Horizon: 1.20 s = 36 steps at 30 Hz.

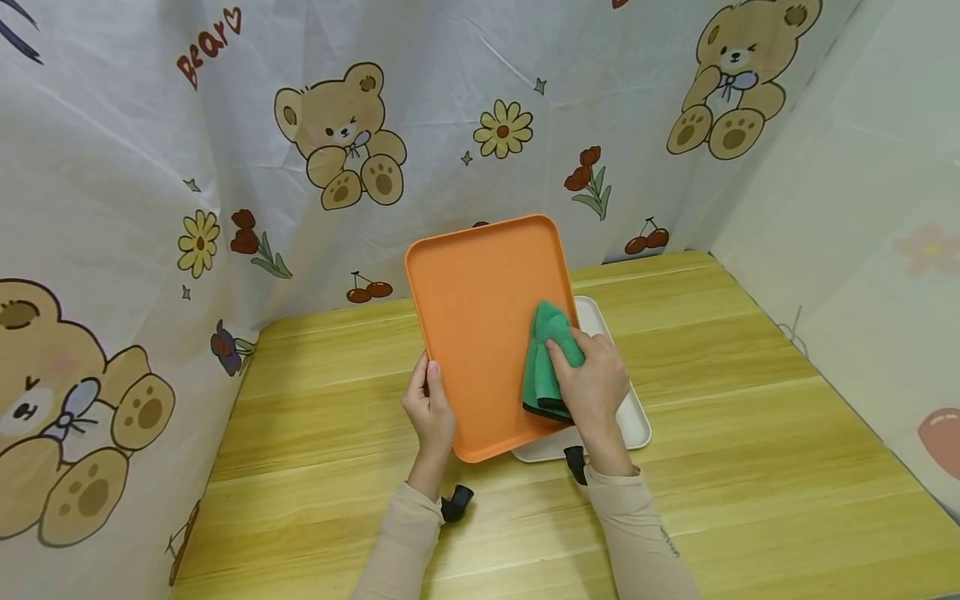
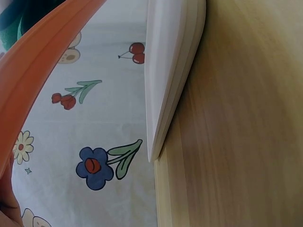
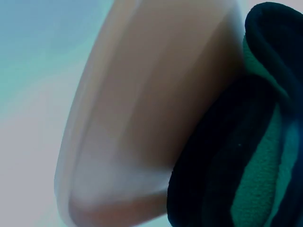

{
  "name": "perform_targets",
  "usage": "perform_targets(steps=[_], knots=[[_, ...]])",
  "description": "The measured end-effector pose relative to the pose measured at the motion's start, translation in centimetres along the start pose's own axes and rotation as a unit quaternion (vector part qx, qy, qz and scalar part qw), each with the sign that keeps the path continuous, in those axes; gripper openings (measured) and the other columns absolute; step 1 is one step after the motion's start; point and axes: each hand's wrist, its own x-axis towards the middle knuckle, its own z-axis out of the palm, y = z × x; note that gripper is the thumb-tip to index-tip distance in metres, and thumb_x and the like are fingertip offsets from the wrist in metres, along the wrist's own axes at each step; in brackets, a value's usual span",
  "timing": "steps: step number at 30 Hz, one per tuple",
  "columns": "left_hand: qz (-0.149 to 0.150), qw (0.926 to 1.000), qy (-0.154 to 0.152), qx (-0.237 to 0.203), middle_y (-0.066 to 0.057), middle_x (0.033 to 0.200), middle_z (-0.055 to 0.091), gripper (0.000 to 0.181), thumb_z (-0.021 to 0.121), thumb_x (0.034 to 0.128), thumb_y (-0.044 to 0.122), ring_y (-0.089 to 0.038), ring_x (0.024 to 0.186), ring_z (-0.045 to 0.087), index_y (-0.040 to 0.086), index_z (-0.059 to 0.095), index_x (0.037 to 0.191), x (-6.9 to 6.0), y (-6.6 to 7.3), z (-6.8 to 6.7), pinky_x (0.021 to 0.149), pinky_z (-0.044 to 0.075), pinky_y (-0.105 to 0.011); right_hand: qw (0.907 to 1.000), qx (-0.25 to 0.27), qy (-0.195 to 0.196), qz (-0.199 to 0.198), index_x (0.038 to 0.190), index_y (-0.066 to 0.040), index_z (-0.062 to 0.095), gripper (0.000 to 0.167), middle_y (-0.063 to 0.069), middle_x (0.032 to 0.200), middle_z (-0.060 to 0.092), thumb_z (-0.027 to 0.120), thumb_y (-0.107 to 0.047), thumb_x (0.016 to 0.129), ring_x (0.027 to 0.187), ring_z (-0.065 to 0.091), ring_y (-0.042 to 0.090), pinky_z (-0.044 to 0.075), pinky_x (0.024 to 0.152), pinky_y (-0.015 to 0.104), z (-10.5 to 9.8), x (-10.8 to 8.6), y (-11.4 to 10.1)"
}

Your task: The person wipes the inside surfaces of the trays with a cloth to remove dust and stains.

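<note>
An orange tray (image 1: pixel 480 308) is held up at a tilt over the table in the head view. My left hand (image 1: pixel 431 408) grips its lower left edge, thumb on the front and fingers behind. With my right hand (image 1: pixel 597 379) I pinch a folded green cloth (image 1: pixel 551 358) with dark edging, which lies against the tray's right side. Below and behind it, a white tray (image 1: pixel 636 421) rests on the table, partly covered by the orange one. In the right wrist view the cloth (image 3: pixel 258 184) is close up; the left wrist view shows the orange tray's edge (image 2: pixel 35 71).
The wood-grain table (image 1: pixel 750 467) meets a white curtain (image 1: pixel 435 50) printed with bears and flowers at the back and left. A pale wall (image 1: pixel 862 208) stands to the right. Black wrist mounts (image 1: pixel 457 504) sit at both sleeves.
</note>
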Motion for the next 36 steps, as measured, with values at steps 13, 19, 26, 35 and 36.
perform_targets(steps=[13, 19, 26, 35, 36], knots=[[0.004, 0.9999, 0.010, 0.003, -0.032, 0.106, 0.067, 0.031, 0.043, 0.0995, -0.007, -0.001, 0.088, 0.064, -0.013, 0.059, 0.125, 0.0, 0.1, 0.2, 0.075, 0.053, -0.014, 0.9969, 0.015, -0.027, -0.073, 0.102, -0.010, 0.077, 0.031, 0.011, 0.078, 0.067, 0.080, -0.032, 0.080, 0.069, 0.062, 0.028, 0.047, 0.051, 0.041, 0.8, -1.6, -2.4], [-0.001, 1.0000, 0.008, 0.003, -0.032, 0.110, 0.066, 0.031, 0.043, 0.1004, -0.004, -0.001, 0.093, 0.064, -0.013, 0.058, 0.126, 0.0, -0.1, 0.1, 0.078, 0.053, -0.015, 0.9934, 0.016, -0.031, -0.109, 0.102, -0.010, 0.078, 0.033, 0.009, 0.077, 0.066, 0.082, -0.032, 0.078, 0.069, 0.061, 0.027, 0.048, 0.053, 0.040, 1.0, -2.1, -3.2], [-0.002, 1.0000, 0.000, -0.001, -0.033, 0.109, 0.066, 0.032, 0.043, 0.1011, -0.003, -0.004, 0.093, 0.066, -0.013, 0.057, 0.128, 0.0, -0.1, 0.0, 0.078, 0.054, -0.016, 0.9830, 0.022, -0.027, -0.180, 0.099, -0.009, 0.078, 0.032, 0.005, 0.068, 0.059, 0.084, -0.030, 0.075, 0.061, 0.056, 0.023, 0.044, 0.048, 0.032, 1.7, -3.0, -3.9], [-0.013, 0.9998, 0.000, -0.012, -0.033, 0.107, 0.066, 0.033, 0.043, 0.1024, 0.002, 0.000, 0.089, 0.064, -0.011, 0.057, 0.129, 0.0, 0.0, 0.0, 0.076, 0.053, -0.014, 0.9675, 0.023, -0.044, -0.248, 0.098, -0.013, 0.079, 0.030, 0.001, 0.066, 0.055, 0.085, -0.031, 0.074, 0.057, 0.050, 0.017, 0.040, 0.044, 0.027, 1.8, -4.0, -5.4], [-0.013, 0.9998, 0.000, -0.015, -0.033, 0.105, 0.066, 0.033, 0.043, 0.1023, 0.001, 0.001, 0.087, 0.063, -0.011, 0.057, 0.129, 0.0, 0.0, 0.0, 0.075, 0.053, -0.014, 0.9660, 0.022, -0.049, -0.253, 0.098, -0.013, 0.079, 0.030, 0.001, 0.066, 0.055, 0.085, -0.031, 0.074, 0.058, 0.050, 0.017, 0.040, 0.044, 0.027, 1.8, -4.2, -5.5]])
